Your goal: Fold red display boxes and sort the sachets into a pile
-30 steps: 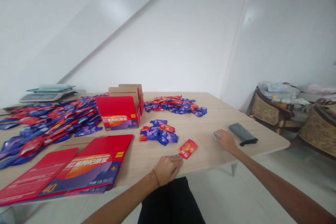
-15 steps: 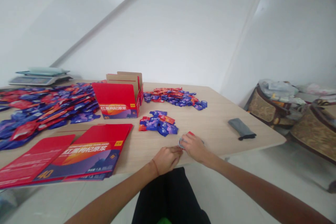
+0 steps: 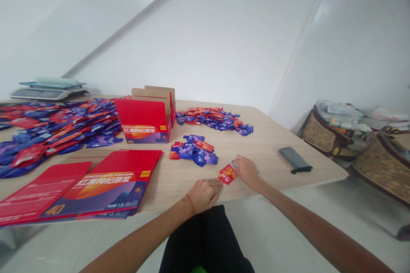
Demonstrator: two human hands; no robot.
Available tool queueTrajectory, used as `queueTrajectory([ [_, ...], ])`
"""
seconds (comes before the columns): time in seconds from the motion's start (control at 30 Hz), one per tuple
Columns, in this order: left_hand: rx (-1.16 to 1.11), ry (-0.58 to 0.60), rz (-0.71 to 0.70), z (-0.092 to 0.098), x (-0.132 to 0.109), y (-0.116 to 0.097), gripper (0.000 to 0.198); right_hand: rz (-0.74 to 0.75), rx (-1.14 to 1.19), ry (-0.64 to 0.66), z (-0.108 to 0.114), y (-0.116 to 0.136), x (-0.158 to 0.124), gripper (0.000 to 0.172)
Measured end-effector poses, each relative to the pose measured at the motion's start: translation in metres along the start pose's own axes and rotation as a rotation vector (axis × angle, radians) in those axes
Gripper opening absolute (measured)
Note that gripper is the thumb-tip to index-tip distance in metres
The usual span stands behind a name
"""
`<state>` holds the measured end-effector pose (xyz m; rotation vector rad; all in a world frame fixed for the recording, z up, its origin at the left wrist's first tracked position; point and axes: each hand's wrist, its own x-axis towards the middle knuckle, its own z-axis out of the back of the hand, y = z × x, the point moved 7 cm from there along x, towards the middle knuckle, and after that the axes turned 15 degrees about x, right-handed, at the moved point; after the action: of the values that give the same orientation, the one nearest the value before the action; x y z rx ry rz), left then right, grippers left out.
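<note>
A red and orange sachet (image 3: 227,174) lies near the table's front edge, between my two hands. The fingers of my left hand (image 3: 205,194) are closed together at its lower left corner. My right hand (image 3: 246,170) is curled in a fist over the sachet's upper right end, gripping a small pale grey piece (image 3: 234,164) that looks like cloth; most of it is hidden by the fingers. Just beyond my hands sits a small heap of blue and red sachets (image 3: 195,151).
Flat printed cartons (image 3: 105,183) are stacked at the front left. Behind them stands an open red box (image 3: 142,115). A large sachet pile (image 3: 73,123) and a scale (image 3: 48,93) fill the left; another pile (image 3: 214,118) lies at the back. A grey pouch (image 3: 295,160) rests right.
My right hand has moved right and slightly up, away from my left hand, uncovering the red sachet. My left hand has stayed in nearly the same place.
</note>
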<state>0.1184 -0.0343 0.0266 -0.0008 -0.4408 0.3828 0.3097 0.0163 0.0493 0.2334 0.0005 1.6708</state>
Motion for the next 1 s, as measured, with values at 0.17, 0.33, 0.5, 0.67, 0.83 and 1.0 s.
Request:
queueTrajectory([
  [0.17,-0.008,-0.040,0.003,0.002,0.000,0.000,0.033,-0.005,0.056,-0.096,0.019,0.008,0.000,0.024],
  [0.33,0.008,-0.021,0.017,0.003,0.001,0.000,0.035,0.281,0.109,-0.079,0.010,0.059,-0.025,0.024],
  [0.5,0.018,0.038,0.036,0.003,0.001,0.000,0.035,0.360,0.066,0.010,-0.011,0.080,-0.035,0.022],
  [0.67,0.008,0.014,0.013,0.006,0.002,-0.003,0.035,0.297,0.098,0.062,-0.011,0.061,-0.025,0.023],
  [0.83,0.009,0.001,-0.009,0.002,0.000,-0.002,0.036,0.202,0.068,0.063,-0.002,0.030,-0.012,0.024],
  [1.0,0.015,-0.006,0.005,-0.004,-0.002,0.002,0.036,0.126,0.099,0.044,0.002,-0.001,-0.001,0.023],
])
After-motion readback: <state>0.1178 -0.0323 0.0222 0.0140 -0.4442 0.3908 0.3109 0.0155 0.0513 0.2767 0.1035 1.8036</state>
